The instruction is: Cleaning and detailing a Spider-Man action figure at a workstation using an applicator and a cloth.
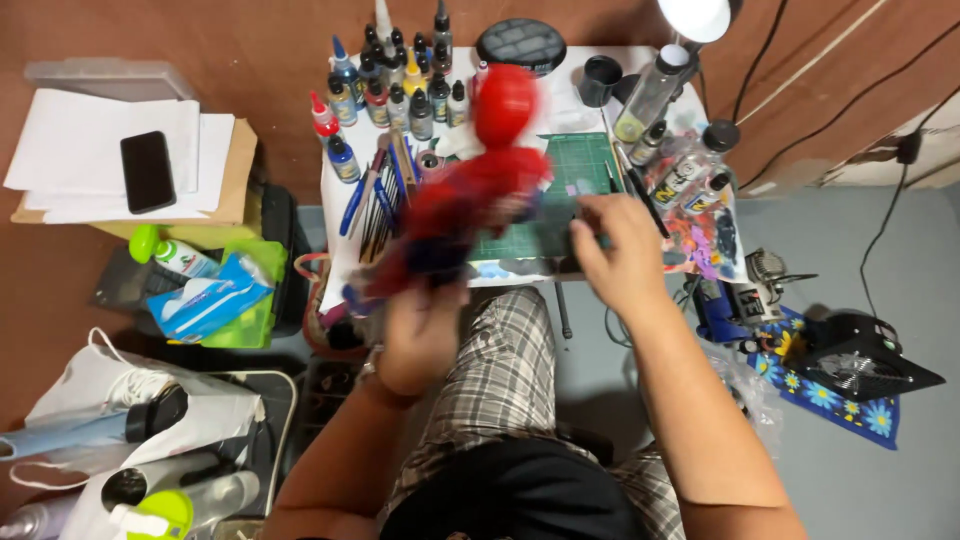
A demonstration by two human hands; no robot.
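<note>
Two bare hands are seen over the small white counter [640, 60] at the frame's centre. The left hand [420, 335], low and left of centre, is clenched in a grip around the lower end of a red and blue plastic figure [470, 190], which is blurred by motion. From that grip the figure's long axis runs up and to the right, ending in a round red head [505, 100] near the top middle of the frame. The right hand [625, 255] is found just right of the figure's middle, over the green cutting mat [580, 165]; its fingers are curled, but whether anything is grasped cannot be told from this view. Of the two, the left hand carries the figure, while the right lies near its torso without clear contact.

Farther out, a cluster of small paint dropper bottles [395, 85] is ranged along the counter's upper left, and brushes and blue-handled tools [375, 190] lie left of the figure. A black phone [147, 171] rests on white papers at the upper left of the frame.
</note>
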